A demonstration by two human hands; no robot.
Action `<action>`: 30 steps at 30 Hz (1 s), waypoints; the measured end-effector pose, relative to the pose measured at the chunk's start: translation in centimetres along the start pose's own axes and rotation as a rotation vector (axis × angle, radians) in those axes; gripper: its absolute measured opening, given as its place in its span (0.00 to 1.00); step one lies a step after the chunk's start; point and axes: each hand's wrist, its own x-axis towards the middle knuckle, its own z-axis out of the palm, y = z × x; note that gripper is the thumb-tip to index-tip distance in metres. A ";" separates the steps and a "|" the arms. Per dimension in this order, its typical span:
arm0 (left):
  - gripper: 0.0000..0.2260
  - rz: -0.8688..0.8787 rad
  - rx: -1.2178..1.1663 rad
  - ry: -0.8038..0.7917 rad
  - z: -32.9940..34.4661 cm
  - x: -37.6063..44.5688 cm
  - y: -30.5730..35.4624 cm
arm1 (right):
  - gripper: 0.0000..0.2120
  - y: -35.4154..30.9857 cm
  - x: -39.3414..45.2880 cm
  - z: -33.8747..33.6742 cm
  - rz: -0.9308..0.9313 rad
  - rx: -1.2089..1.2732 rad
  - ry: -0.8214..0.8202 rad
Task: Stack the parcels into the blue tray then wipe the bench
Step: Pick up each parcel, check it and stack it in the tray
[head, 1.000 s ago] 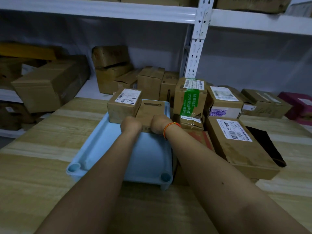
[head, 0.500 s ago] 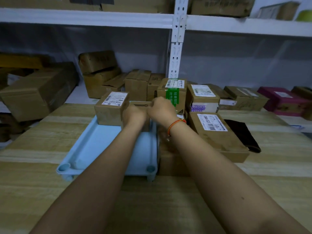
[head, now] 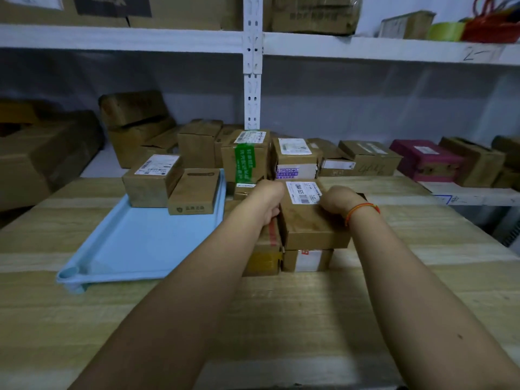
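The blue tray [head: 140, 243] lies on the wooden bench, left of centre. At its far end stand two parcels side by side: a labelled box [head: 150, 181] and a small plain box [head: 194, 192]. Right of the tray, a flat brown parcel with a barcode label [head: 308, 218] lies on top of other parcels. My left hand [head: 268, 199] grips its left edge. My right hand [head: 339, 199], with an orange band on the wrist, grips its right edge. The fingers of both hands are hidden behind the parcel.
More parcels stand behind: a green-taped box [head: 247, 156], a white-labelled box [head: 295, 157], a magenta box [head: 425, 159]. Two low parcels [head: 306, 260] lie under the held one. A white shelf post [head: 252, 80] rises behind the bench [head: 281, 319].
Both hands left the small plain box in the tray and moved right onto the flat barcode parcel. The camera turned to the right.
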 end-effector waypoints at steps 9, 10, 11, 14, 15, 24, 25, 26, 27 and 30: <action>0.14 0.033 -0.136 0.104 -1.2 -1.3 1.5 | 0.15 0.3 -1.6 -1.1 -0.037 0.219 0.020; 0.16 0.031 -0.154 0.100 -1.5 -1.5 1.7 | 0.14 0.2 -1.7 -1.4 -0.035 0.309 0.035; 0.16 0.029 -0.175 0.098 -1.8 -1.6 1.8 | 0.12 0.2 -1.8 -1.6 -0.026 0.425 0.033; 0.10 0.027 -0.241 0.099 -2.8 -2.0 1.8 | 0.11 -0.1 -2.1 -1.5 -0.016 0.818 0.014; 0.08 0.024 -0.255 0.105 -3.1 -2.0 1.6 | 0.10 -0.3 -2.1 -1.3 -0.027 0.929 0.008; 0.08 0.152 -0.359 0.203 -6.3 -1.3 0.8 | 0.05 -2.6 -2.1 0.7 -0.207 1.362 -0.053; 0.07 0.185 -0.372 0.205 -6.6 -1.3 0.8 | 0.03 -2.8 -2.2 0.7 -0.247 1.381 -0.056; 0.05 0.222 -0.386 0.197 -6.9 -1.2 0.9 | 0.03 -3.2 -2.4 0.8 -0.287 1.397 -0.066; 0.04 0.246 -0.397 0.183 -7.2 -1.4 1.1 | 0.05 -3.5 -2.6 0.8 -0.326 1.418 -0.077; 0.15 0.259 -0.374 0.123 -7.7 -1.9 1.2 | 0.13 -4.3 -2.6 1.2 -0.423 1.460 -0.080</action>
